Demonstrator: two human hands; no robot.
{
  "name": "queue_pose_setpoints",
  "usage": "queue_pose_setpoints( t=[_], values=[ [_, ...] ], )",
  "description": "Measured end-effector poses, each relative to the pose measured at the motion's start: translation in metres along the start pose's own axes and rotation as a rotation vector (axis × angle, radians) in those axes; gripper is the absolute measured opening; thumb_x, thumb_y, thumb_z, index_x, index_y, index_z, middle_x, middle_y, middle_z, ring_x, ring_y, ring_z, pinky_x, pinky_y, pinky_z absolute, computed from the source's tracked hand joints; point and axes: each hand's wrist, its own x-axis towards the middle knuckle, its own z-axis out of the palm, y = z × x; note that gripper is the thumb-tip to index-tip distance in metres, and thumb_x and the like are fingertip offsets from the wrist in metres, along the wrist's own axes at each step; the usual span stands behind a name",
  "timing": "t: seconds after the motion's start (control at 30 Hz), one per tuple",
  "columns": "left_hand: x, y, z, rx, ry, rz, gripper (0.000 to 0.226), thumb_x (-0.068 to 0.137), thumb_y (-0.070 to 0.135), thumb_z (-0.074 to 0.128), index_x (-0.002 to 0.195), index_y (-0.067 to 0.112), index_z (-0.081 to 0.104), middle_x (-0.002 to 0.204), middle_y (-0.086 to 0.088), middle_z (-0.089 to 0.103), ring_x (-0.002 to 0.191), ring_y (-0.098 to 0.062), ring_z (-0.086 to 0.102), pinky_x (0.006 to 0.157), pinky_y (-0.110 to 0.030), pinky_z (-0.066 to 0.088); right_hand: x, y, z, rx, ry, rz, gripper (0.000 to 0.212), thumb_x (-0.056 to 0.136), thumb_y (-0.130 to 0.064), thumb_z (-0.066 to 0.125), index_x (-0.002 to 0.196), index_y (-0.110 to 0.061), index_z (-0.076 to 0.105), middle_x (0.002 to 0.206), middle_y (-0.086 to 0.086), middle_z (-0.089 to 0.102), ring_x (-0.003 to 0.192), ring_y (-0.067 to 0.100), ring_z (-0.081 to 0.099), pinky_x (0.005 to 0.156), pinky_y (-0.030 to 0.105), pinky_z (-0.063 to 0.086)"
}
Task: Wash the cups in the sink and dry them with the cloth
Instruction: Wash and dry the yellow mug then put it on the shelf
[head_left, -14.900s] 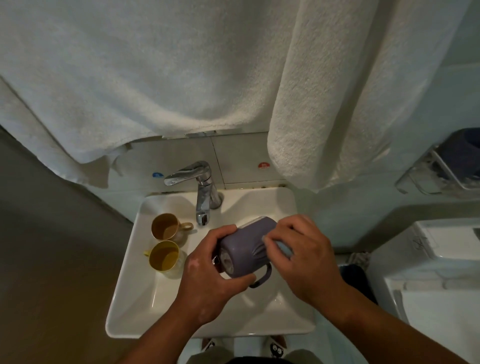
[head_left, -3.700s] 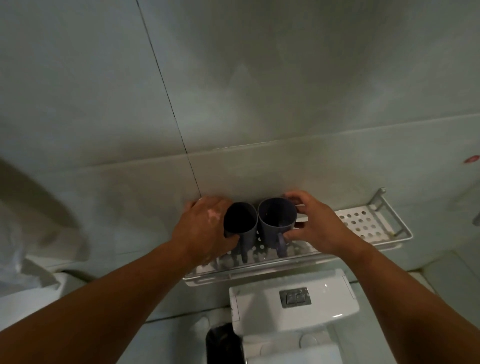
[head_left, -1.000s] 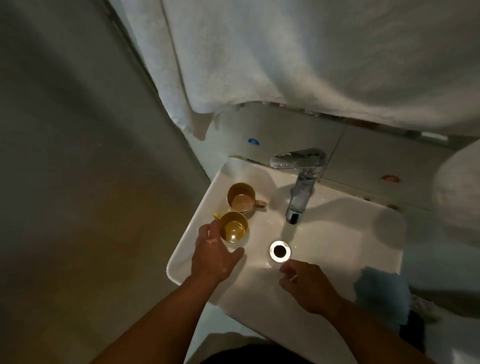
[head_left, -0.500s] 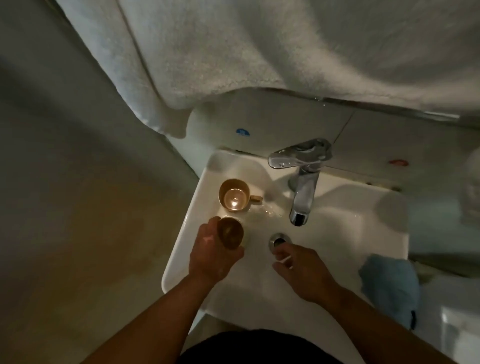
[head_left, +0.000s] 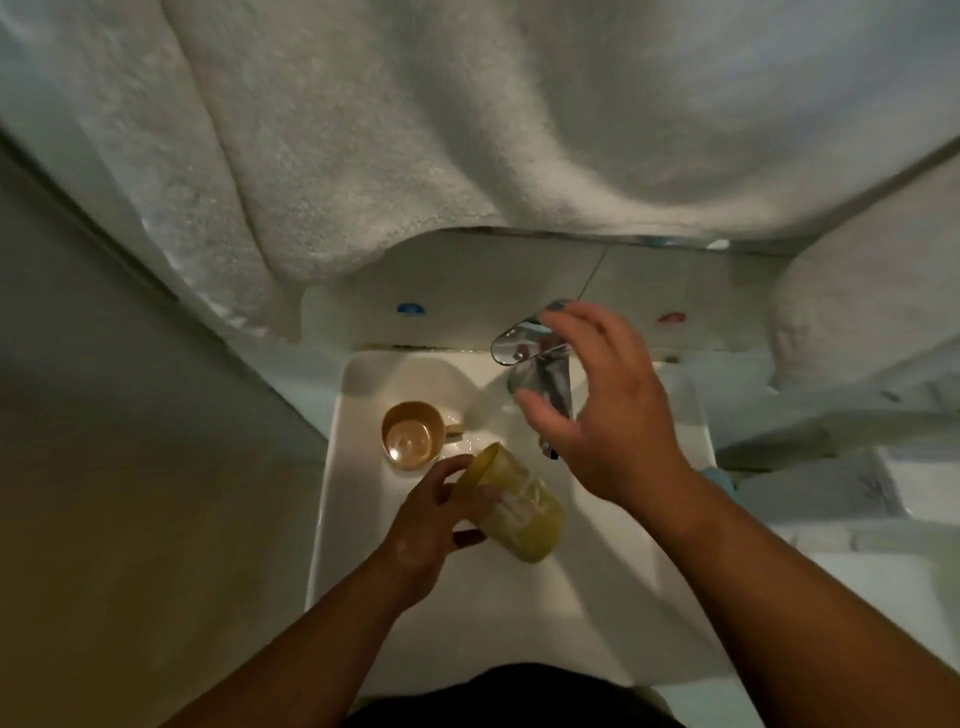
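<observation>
My left hand (head_left: 434, 517) grips a yellow cup (head_left: 511, 506), lifted and tipped on its side over the white sink (head_left: 332, 493). A second, tan cup (head_left: 410, 435) stands upright on the sink's left part, its handle pointing right. My right hand (head_left: 597, 410) hovers with spread fingers over the chrome tap (head_left: 522, 345), holding nothing; whether it touches the lever I cannot tell. A sliver of the blue cloth (head_left: 719, 477) peeks out behind my right forearm at the sink's right edge.
Large white towels (head_left: 467, 130) hang low above the sink and tap. A grey wall (head_left: 104, 415) closes in on the left. A white toilet tank (head_left: 883, 499) sits to the right.
My left hand has lifted the yellow cup out of the basin and tipped it sideways. My right hand rose from near the drain up to the tap.
</observation>
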Motion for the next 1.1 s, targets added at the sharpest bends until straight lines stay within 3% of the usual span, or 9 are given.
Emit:
queue_pose_setpoints(
  t=[0.1, 0.2, 0.27, 0.4, 0.6, 0.87, 1.1],
  values=[
    [0.006, 0.004, 0.000, -0.033, -0.028, -0.048, 0.048, 0.077, 0.028, 0.083, 0.122, 0.027, 0.065, 0.118, -0.010, 0.071, 0.108, -0.032, 0.070, 0.093, -0.049, 0.057, 0.022, -0.013, 0.011, -0.163, -0.018, -0.037, 0.061, 0.083, -0.055, 0.071, 0.137, -0.029, 0.055, 0.135, -0.005, 0.050, 0.125, 0.013, 0.041, 0.095, 0.020, 0.037],
    [0.008, 0.005, 0.001, -0.097, -0.026, -0.119, 0.036, 0.086, 0.024, 0.074, 0.121, 0.024, 0.064, 0.118, -0.010, 0.070, 0.109, -0.033, 0.068, 0.095, -0.051, 0.056, 0.028, -0.017, 0.017, -0.244, 0.045, -0.031, 0.051, 0.084, -0.052, 0.073, 0.129, -0.030, 0.065, 0.128, -0.004, 0.058, 0.120, 0.017, 0.047, 0.096, 0.030, 0.047],
    [0.009, 0.004, 0.002, -0.108, -0.029, -0.136, 0.034, 0.088, 0.023, 0.073, 0.120, 0.024, 0.063, 0.118, -0.010, 0.070, 0.109, -0.033, 0.068, 0.096, -0.051, 0.055, 0.028, -0.018, 0.016, -0.294, 0.063, -0.044, 0.048, 0.084, -0.050, 0.074, 0.126, -0.029, 0.068, 0.126, -0.004, 0.062, 0.118, 0.019, 0.051, 0.093, 0.029, 0.046],
    [0.011, 0.000, 0.003, -0.132, -0.042, -0.160, 0.050, 0.075, 0.030, 0.081, 0.122, 0.025, 0.064, 0.118, -0.010, 0.071, 0.108, -0.032, 0.070, 0.089, -0.047, 0.058, 0.029, -0.018, 0.012, -0.320, 0.056, -0.052, 0.050, 0.083, -0.057, 0.072, 0.125, -0.029, 0.070, 0.124, -0.005, 0.066, 0.115, 0.019, 0.055, 0.088, 0.023, 0.037],
    [0.014, 0.000, 0.009, -0.180, -0.039, -0.156, 0.036, 0.090, 0.021, 0.070, 0.125, 0.022, 0.061, 0.120, -0.012, 0.068, 0.108, -0.032, 0.068, 0.081, -0.043, 0.057, 0.032, -0.019, 0.007, -0.281, 0.061, -0.049, 0.046, 0.084, -0.058, 0.070, 0.119, -0.030, 0.071, 0.116, -0.004, 0.068, 0.109, 0.019, 0.056, 0.081, 0.024, 0.037],
    [0.016, -0.006, 0.015, -0.224, 0.000, -0.162, 0.045, 0.082, 0.022, 0.074, 0.125, 0.019, 0.059, 0.128, -0.017, 0.060, 0.115, -0.039, 0.062, 0.097, -0.054, 0.054, 0.037, -0.012, 0.002, -0.235, 0.042, -0.058, 0.051, 0.084, -0.065, 0.066, 0.123, -0.033, 0.069, 0.116, -0.008, 0.066, 0.107, 0.015, 0.055, 0.079, 0.023, 0.038],
    [0.017, -0.009, 0.019, -0.227, 0.036, -0.153, 0.036, 0.090, 0.020, 0.070, 0.124, 0.018, 0.060, 0.128, -0.017, 0.061, 0.116, -0.037, 0.062, 0.098, -0.053, 0.054, 0.039, -0.010, -0.001, -0.205, 0.025, -0.067, 0.053, 0.083, -0.068, 0.064, 0.122, -0.032, 0.069, 0.116, -0.007, 0.067, 0.107, 0.015, 0.055, 0.082, 0.026, 0.042]
  ],
)
